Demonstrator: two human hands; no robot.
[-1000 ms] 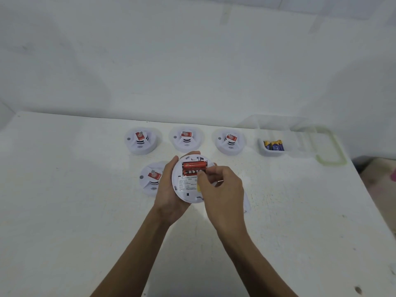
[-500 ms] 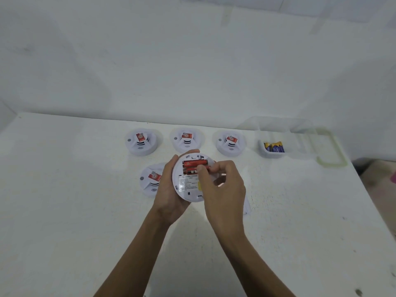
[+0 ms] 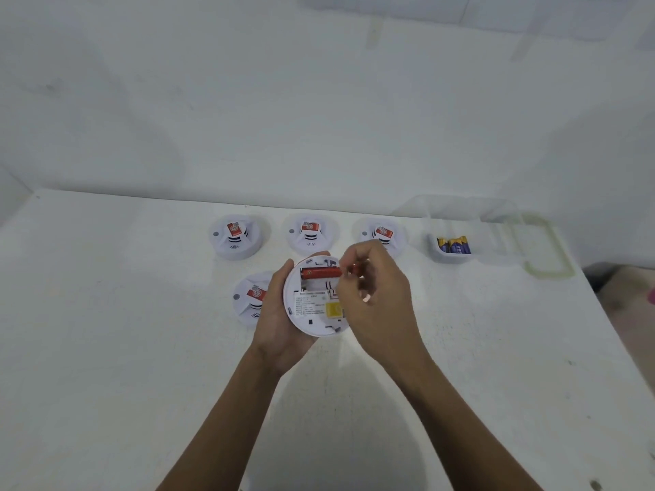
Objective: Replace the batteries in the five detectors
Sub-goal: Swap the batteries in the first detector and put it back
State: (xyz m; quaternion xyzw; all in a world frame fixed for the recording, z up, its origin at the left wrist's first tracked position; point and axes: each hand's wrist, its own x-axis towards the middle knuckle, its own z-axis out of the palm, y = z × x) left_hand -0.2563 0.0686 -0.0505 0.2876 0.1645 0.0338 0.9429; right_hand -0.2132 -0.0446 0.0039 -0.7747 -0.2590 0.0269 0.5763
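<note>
Five detectors (image 3: 238,236): four on table (image 3: 106,349), fifth detector (image 3: 312,315) gripped by left hand (image 3: 274,313); right hand (image 3: 381,299) pinches one red battery (image 3: 355,269).

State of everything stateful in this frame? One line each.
Held detector, back up, bay open, lower slot empty.
Seated red battery, in upper slot.
Loose red battery, out of bay, pinched by right hand.
Left hand, grips held detector.
Four table detectors, face up on table.
Battery box, open, holds blue-yellow batteries.
Lid, off, beside box.
</note>
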